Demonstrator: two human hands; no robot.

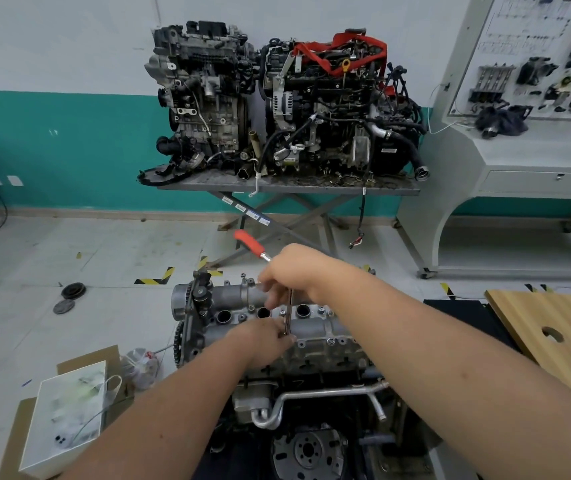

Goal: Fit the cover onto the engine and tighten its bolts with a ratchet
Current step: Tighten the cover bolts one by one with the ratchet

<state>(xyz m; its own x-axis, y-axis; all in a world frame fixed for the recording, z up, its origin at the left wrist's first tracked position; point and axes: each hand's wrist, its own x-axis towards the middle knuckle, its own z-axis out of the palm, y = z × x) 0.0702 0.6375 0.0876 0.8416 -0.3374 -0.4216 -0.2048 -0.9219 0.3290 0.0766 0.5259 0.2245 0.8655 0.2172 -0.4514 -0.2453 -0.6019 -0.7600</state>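
Head view: the cover [270, 308], a grey cast-metal piece, sits on top of the engine [287, 362] at near centre, with bolts [330, 341] showing along its edge.
Ratchet: the ratchet [260, 251], red-handled, angles up and far-left, its thin extension bar dropping down to the cover.
Right hand: the right hand [292, 271] grips the ratchet just below the red handle, fingers curled round the shaft.
Left hand: the left hand [263, 342] pinches the lower end of the bar, steadying it over a bolt (the socket itself is hidden behind the fingers).
Handling: the cover looks rigid and fairly heavy, unlikely to flex; the long bar probably wobbles unless held low, so one hand near the socket and one at the handle seems the sound grip.
Surroundings: a white box [65, 417] on cardboard lies near left; a wooden board [561, 334] sits to the right; two more engines [277, 102] stand on a far lift table [391, 188].
Obstruction: the raised fitting [202, 292] at the cover's left end may limit the handle's swing.
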